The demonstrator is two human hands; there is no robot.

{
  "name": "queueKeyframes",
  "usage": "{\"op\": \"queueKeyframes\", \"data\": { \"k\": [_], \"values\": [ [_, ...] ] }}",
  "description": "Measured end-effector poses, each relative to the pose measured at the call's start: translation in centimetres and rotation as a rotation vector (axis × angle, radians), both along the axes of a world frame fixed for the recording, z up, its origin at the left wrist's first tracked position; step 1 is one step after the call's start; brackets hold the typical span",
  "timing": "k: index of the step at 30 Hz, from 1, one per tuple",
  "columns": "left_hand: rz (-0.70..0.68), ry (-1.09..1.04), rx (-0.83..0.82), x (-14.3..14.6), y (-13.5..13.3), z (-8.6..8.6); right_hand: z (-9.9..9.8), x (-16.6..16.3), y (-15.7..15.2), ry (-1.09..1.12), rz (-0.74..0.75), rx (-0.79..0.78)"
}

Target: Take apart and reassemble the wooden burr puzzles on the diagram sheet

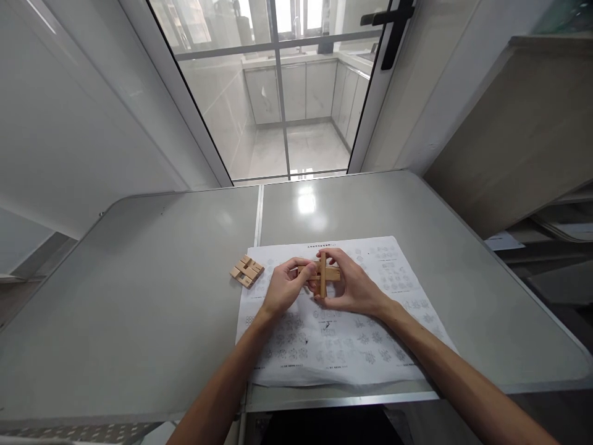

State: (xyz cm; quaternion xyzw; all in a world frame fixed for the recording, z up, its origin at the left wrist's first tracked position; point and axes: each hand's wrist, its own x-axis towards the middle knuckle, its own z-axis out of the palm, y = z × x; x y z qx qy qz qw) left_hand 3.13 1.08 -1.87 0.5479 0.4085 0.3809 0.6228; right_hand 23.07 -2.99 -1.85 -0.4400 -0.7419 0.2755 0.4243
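A person sits at a grey folding table [139, 309], seen from their own head looking down. Both hands meet over a printed sheet of diagrams [343, 340] that lies near the table's front edge, right of its centre seam. Between them they hold a small wooden puzzle cross [323, 274], made of notched sticks: one upright, others crossing it level. The left hand [283, 289] pinches the left end of the level sticks with fingertips and thumb. The right hand [353, 285] curls around the right side, fingers over the top and thumb beneath.

The sticks look light, stiff and dry, smooth but not slippery. Loosely joined pieces could slide apart, so a hold on the ends near the crossing seems safest.

A stack of spare notched sticks [247, 271] rests just past the sheet's left edge, apart from the hands. Beyond the table's far edge stands a glass door [278, 93].
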Motion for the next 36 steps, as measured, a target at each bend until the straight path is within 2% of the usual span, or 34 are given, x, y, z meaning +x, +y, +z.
{"op": "queueKeyframes", "data": {
  "k": [11,19,30,36],
  "values": [
    [-0.03,0.055,0.02,-0.8,0.7,0.5,0.0,0.2,0.0,0.027,0.031,-0.015],
    [-0.011,0.072,0.045,-1.0,0.9,0.6,-0.5,0.3,0.1,0.055,-0.035,-0.006],
    [-0.079,0.089,0.058,-1.3,1.2,0.7,-0.7,0.3,0.2,0.139,0.078,-0.09],
    [-0.042,0.085,0.058,-1.3,1.4,0.3,-1.1,0.3,0.2,0.059,-0.041,-0.07]
  ]
}}
